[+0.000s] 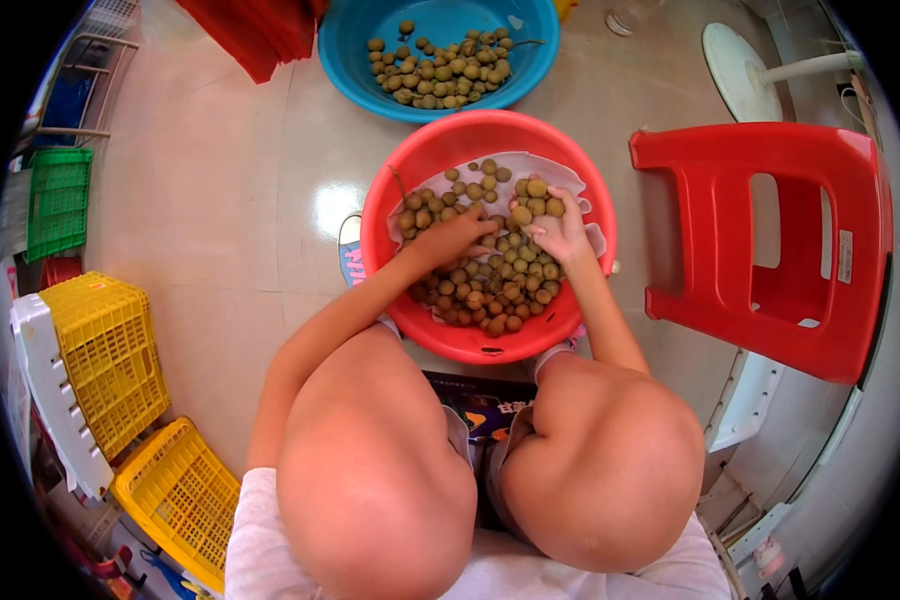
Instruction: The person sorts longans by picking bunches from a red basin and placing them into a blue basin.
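A red plastic basin [487, 350] stands between my feet, lined with a pale sheet [562, 166] and holding many round brown longans [495, 289]. Cupped palm up above the basin's right side, my right hand [564, 234] holds a small handful of longans [536, 196]. My left hand [454, 238] is palm down over the middle of the pile, its fingertips among the fruit. Whether it grips any longan is hidden beneath it. Smaller, greener-looking longans lie between the two hands.
Beyond the red basin, touching or nearly touching it, is a blue basin [345, 79] with more longans. A red plastic stool [712, 225] lies at the right. Yellow crates [109, 352] and a green crate [58, 202] line the left. A box [487, 390] sits between my legs.
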The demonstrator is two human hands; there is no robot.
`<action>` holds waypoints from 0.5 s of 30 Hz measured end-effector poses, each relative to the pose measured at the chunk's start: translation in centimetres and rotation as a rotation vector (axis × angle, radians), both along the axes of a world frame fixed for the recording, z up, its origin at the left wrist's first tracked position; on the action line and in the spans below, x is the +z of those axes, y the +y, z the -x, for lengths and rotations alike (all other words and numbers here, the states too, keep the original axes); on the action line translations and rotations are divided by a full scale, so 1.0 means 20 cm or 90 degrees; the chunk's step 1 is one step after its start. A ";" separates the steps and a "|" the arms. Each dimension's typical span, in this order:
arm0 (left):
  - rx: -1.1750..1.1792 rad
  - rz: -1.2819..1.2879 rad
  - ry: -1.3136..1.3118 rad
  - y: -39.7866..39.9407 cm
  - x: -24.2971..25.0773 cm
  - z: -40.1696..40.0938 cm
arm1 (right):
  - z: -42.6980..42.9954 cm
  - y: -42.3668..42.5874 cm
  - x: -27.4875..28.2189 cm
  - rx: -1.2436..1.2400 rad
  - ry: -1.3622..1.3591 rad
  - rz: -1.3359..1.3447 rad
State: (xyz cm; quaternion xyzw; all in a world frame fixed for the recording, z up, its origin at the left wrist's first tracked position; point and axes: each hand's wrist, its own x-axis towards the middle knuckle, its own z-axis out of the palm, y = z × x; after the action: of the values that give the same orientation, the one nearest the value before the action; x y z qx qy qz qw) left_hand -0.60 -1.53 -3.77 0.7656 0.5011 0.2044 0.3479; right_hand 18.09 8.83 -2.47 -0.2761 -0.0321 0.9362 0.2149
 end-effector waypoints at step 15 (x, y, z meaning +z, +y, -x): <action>0.255 0.618 -1.177 0.05 0.09 0.20 | -0.01 -0.04 -0.02 0.024 -0.061 0.003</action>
State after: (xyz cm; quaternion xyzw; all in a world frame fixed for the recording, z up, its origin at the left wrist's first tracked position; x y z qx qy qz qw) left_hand -4.61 -0.54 -1.89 -0.0046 0.1872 0.5382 0.8217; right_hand 18.25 8.12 -2.90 -0.3205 -0.0450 0.9259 0.1949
